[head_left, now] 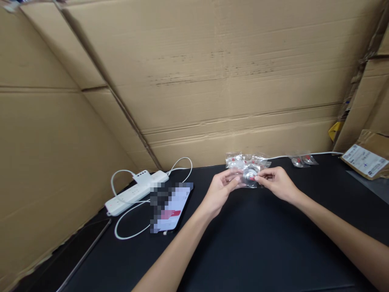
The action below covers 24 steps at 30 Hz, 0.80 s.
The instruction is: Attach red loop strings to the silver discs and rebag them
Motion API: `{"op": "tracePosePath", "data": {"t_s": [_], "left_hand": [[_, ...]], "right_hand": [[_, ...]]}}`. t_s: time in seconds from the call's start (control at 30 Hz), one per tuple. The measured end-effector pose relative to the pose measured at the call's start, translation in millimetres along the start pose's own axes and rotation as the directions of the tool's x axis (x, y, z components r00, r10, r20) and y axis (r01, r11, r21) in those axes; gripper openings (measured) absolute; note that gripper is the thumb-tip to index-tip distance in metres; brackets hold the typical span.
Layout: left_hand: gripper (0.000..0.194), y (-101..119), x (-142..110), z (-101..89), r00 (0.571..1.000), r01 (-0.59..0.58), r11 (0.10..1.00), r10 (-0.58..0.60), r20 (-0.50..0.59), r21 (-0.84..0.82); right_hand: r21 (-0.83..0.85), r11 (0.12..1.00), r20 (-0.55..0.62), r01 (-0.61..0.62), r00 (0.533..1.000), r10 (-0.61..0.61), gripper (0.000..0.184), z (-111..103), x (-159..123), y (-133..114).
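Between my hands is a small clear plastic bag (251, 183) with a round, silvery metal piece (250, 174) and a small red part (252, 178) showing at it. My left hand (223, 187) pinches the bag's left side between thumb and fingers. From the right, the thumb and fingers of my right hand (276, 182) close on the bag beside the red part. Whether the red part lies inside the bag is too small to tell. Just behind my hands, more clear bags (235, 161) with red bits lie against the cardboard wall.
Left on the black table (243, 247) are a white power strip (136, 194) with looping white cables and a phone (174, 213) with a lit, partly blurred screen. Two small bags (303, 160) lie at the back right, near a cardboard box (369, 156). Cardboard walls (212, 81) enclose the table.
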State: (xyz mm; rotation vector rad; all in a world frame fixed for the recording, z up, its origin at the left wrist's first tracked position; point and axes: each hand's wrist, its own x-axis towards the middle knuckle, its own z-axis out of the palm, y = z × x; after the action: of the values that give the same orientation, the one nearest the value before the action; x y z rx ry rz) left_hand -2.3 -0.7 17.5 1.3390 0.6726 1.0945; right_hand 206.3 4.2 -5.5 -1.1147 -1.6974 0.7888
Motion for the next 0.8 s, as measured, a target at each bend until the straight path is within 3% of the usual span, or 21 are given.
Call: {"op": "tracePosePath", "data": {"t_s": [0.17, 0.3, 0.43, 0.53, 0.8], "left_hand": [[0.041, -15, 0, 0.3, 0.999, 0.035, 0.999, -0.034, 0.011, -0.025], [0.043, -23, -2, 3.5, 0.994, 0.096, 0.994, -0.093, 0.053, -0.06], [0.039, -24, -5, 9.6, 0.986, 0.128, 0.99, -0.121, 0.111, -0.056], [0.039, -23, -6, 11.5, 0.983, 0.14, 0.988, -0.131, 0.131, -0.064], [0.032, -23, -8, 10.2, 0.974, 0.164, 0.978, -0.139, 0.181, -0.13]], "right_hand": [[-0.006, 0.992, 0.068, -0.127, 0.99, 0.127, 0.027, -1, -1, -3], [0.104, 0.95, 0.138, -0.295, 0.95, 0.279, 0.033, 1, -4, -5], [0.201, 0.898, 0.191, -0.391, 0.915, 0.355, 0.037, 5, -7, -7], [0.187, 0.898, 0.207, -0.398, 0.91, 0.36, 0.036, 5, -7, -8], [0.15, 0.947, 0.174, -0.285, 0.95, 0.258, 0.024, 5, -5, -7]]}}
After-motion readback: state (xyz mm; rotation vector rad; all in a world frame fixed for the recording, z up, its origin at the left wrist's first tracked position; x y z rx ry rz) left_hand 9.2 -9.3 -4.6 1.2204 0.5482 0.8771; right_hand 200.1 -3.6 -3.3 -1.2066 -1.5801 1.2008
